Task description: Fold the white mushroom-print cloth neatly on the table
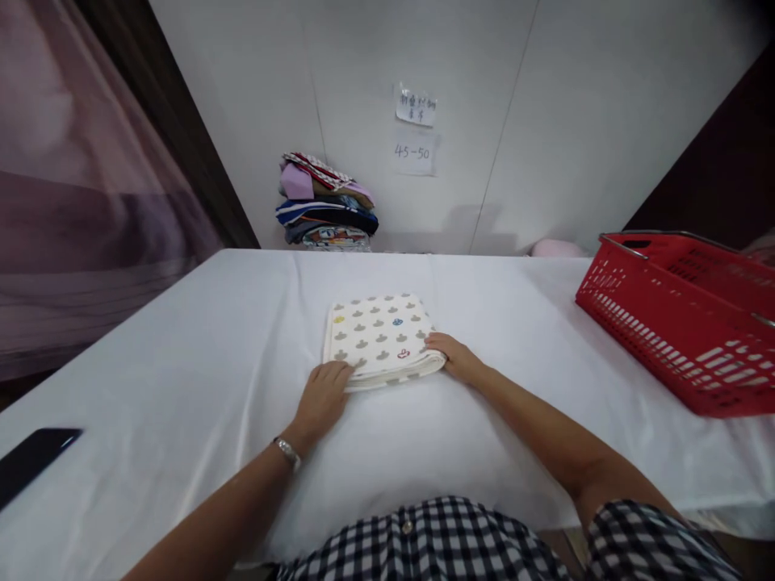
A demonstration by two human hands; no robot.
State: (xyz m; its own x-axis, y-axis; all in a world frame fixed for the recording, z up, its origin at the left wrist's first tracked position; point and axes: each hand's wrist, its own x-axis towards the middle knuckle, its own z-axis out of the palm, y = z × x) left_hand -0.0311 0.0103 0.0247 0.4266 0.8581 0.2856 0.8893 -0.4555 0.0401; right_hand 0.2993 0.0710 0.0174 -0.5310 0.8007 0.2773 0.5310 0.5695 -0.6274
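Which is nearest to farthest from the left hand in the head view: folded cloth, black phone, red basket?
From the left hand:
1. Folded cloth, touching its fingers, just ahead.
2. Black phone, on the table's left edge.
3. Red basket, far right, beyond the right hand.

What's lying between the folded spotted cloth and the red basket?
Nothing: the head view shows only bare white tablecloth between the folded cloth and the red basket.

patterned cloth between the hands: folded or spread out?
Folded. The patterned cloth lies as a compact rectangle with stacked layers showing at its near edge; the left hand and right hand rest at its near corners.
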